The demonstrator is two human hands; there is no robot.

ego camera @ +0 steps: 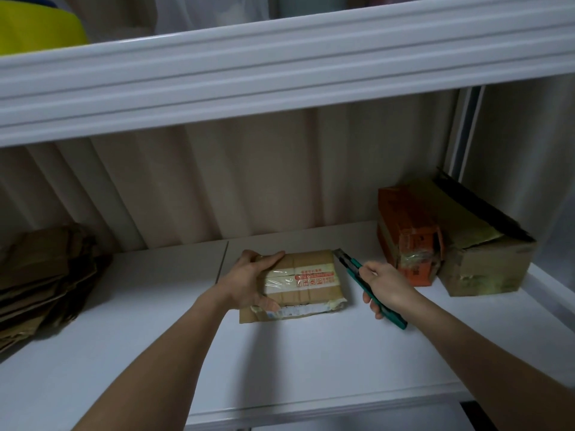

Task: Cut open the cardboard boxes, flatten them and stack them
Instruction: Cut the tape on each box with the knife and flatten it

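A small taped brown cardboard box point(306, 283) lies on the white shelf point(280, 353), with clear tape and red print across its top. My left hand point(249, 279) grips its left side, fingers curled over the far edge. My right hand point(387, 289) holds a green utility knife point(362, 279), whose blade tip sits at the box's far right corner. A pile of flattened cardboard point(40, 281) lies at the shelf's left end.
An orange box point(407, 234) and a larger brown box point(485, 253) stand at the right end of the shelf. Another white shelf point(280, 66) runs overhead, with a yellow object point(37, 23) on it. A ribbed wall closes the back.
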